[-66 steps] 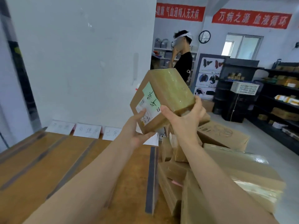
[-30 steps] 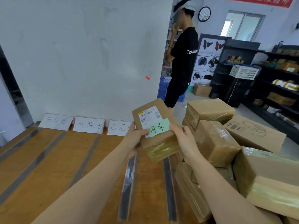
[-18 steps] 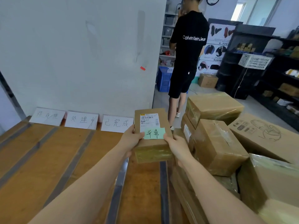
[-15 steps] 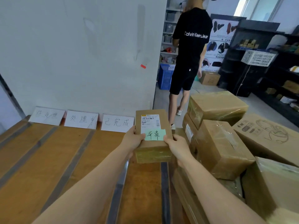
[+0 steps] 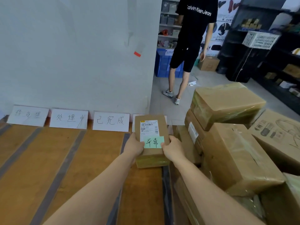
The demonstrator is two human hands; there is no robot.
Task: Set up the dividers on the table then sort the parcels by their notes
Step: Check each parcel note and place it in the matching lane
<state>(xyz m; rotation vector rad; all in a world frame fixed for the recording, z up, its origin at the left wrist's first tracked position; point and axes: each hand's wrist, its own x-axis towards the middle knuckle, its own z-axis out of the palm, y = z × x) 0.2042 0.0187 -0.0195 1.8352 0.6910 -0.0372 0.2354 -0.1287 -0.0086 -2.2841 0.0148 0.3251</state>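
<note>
Setup looks finished. Dark dividers [image 5: 60, 174] run front to back along the desk [image 5: 37, 159] and split it into lanes, and handwritten cards [image 5: 111, 121] stand in a row at the desk's far edge, against the wall. Sorting seems barely begun: no parcel lies in any lane that shows, and a big pile [image 5: 235, 151] of taped boxes waits just off the desk's right side.

One parcel [image 5: 163, 125] is in hand over the desk's rightmost lane, near the far edge, where it hides most of a fourth card. The left hand [image 5: 134, 146] and right hand [image 5: 172, 148] clamp it from either side, thumbs on top. Whether its base touches the desk I cannot tell.

It is a small, flat brown carton with shiny tape around its near end. On top are a white shipping label with a barcode and, below that, a green note [image 5: 153, 142] with two handwritten characters, facing up. My guess is this lane is its slot, pending a match with the hidden card.
</note>
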